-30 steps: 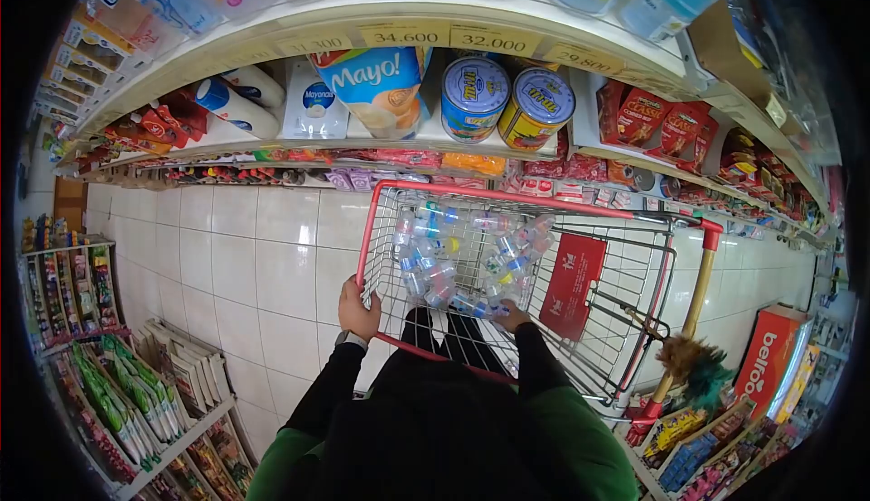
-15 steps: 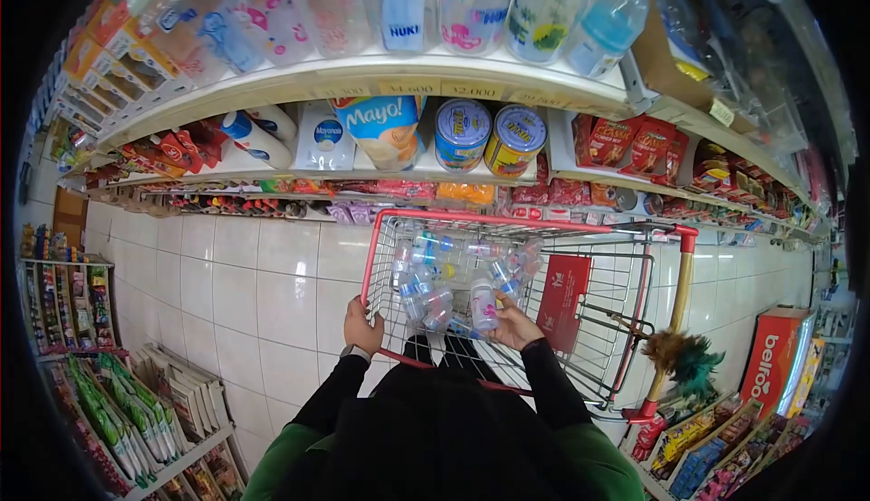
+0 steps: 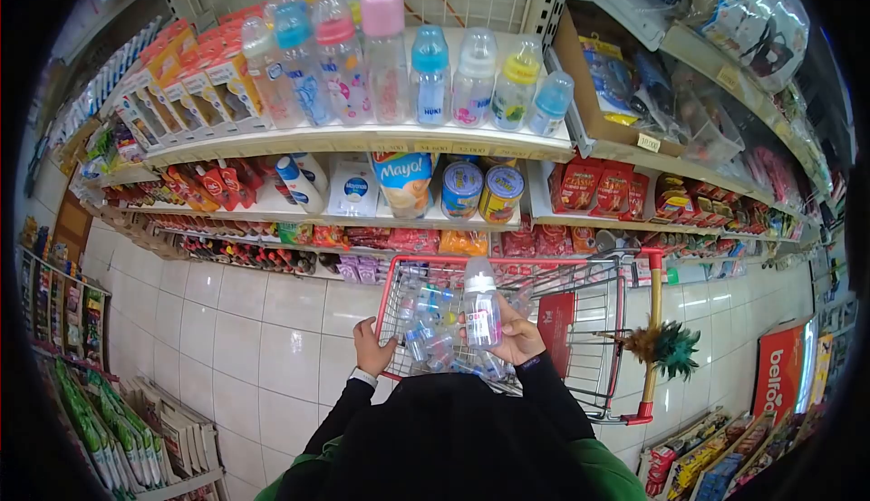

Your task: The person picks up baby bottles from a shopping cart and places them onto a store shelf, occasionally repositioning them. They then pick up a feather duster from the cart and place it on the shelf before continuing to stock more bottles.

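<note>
Now right hand (image 3: 518, 333) wrapped round clear bottle (image 3: 481, 313) over cart (image 3: 555, 324); left hand (image 3: 372, 349) loosely spread beside it.

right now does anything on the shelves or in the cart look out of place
A feather duster sticks out across the shopping cart's handle, and the baby bottles inside lie jumbled, unlike the upright row on the shelf.

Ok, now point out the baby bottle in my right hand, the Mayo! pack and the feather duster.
Baby bottle (image 3: 482, 314): head view, its printed body.
Mayo! pack (image 3: 403, 175): head view, its blue front.
Feather duster (image 3: 676, 350): head view, its green feathers.
</note>
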### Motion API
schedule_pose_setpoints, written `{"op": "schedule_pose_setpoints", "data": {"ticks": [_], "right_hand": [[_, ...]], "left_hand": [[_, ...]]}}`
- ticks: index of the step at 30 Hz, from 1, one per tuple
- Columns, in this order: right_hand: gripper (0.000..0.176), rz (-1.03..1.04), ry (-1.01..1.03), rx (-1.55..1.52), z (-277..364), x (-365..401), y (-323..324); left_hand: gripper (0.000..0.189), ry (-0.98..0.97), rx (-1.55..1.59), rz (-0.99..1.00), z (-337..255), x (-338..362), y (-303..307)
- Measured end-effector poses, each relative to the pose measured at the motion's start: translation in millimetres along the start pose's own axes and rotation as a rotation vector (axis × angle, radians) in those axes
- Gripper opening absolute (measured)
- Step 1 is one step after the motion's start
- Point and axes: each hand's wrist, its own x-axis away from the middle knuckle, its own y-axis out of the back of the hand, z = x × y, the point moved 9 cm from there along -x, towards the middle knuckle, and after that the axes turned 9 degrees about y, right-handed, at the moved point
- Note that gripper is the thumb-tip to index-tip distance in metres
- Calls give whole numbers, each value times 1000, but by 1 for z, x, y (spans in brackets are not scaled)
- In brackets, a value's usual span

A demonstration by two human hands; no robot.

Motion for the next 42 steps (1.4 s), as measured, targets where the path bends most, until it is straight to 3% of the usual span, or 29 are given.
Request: {"op": "schedule_pose_setpoints", "data": {"ticks": [3,5,7,9,11,15,21,27,31,33,35,36,39,40,41,42], "right_hand": [[91,95,-7,-11,1,-5,-22],[92,126,-27,5,0,-5,-33],[91,132,24,64,3,-7,-40],[98,140,56,127,7,-9,-53],[99,63,122,505,6,-9,-29],[86,87,190,821,7,-11,-51],[64,9,251,998,56,3,-90],[43,192,247,1416,79,15,-132],[40,188,233,1636,88,17,-166],[42,316,374,1839,108,19,-199],[48,390,603,1934,143,22,-255],[50,269,608,1911,164,22,-271],[50,91,932,2016,221,19,-339],[48,269,1235,2140,228,17,-377],[46,226,1280,2082,242,6,-390],[44,145,1189,2078,255,-9,-401]], "left_hand": [[69,-120,205,114,-60,-4,18],[64,-51,291,208,-95,0,29],[62,80,631,556,-140,17,27],[54,-32,650,652,-180,28,39],[49,39,1078,935,-213,49,39],[46,43,1142,902,-235,58,38],[41,155,1224,904,-217,49,34],[41,166,1224,947,-216,50,36],[46,105,1305,1012,-236,55,44],[50,32,1409,1020,-243,49,52],[54,15,1096,757,-210,27,48],[57,-87,838,614,-189,14,40],[76,-202,188,366,-97,-13,6],[84,-208,21,325,-64,-17,-8],[84,-217,25,314,-45,-11,-18],[92,-132,-188,291,-18,-7,-30]]}}
